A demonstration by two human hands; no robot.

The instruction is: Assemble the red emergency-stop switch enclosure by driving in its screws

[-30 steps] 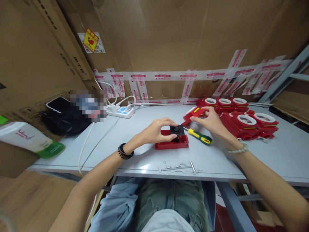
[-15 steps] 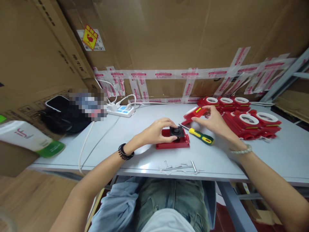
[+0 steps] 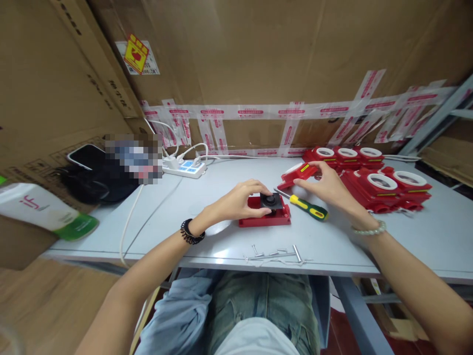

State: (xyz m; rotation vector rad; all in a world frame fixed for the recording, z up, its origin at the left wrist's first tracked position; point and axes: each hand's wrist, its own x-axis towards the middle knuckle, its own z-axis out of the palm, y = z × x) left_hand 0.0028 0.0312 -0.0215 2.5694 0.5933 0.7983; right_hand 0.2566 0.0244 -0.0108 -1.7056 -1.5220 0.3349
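While the left hand [image 3: 247, 199] pinches a flat, square black part with a raised round centre [image 3: 272, 199], the right hand [image 3: 328, 185] holds a red plastic cover with a yellow label [image 3: 300, 172]. The left grip is narrow, with the black part between thumb and fingers, over an open, rectangular red plastic base [image 3: 264, 222] on the worktop [image 3: 332, 251]. The right grip has closed around the cover's right end; the cover is tilted, and whether it touches the worktop cannot be told. Just beside the base lies a yellow-and-green-handled screwdriver [image 3: 308, 206], its metal tip close to the black part. Near the front edge, silver metal rods and screws [image 3: 278, 255] lie loosely grouped. Beyond the right hand stand red plastic boxes with white-ringed round windows [image 3: 373, 192]. A white power strip [image 3: 186, 169] sits at the back left.
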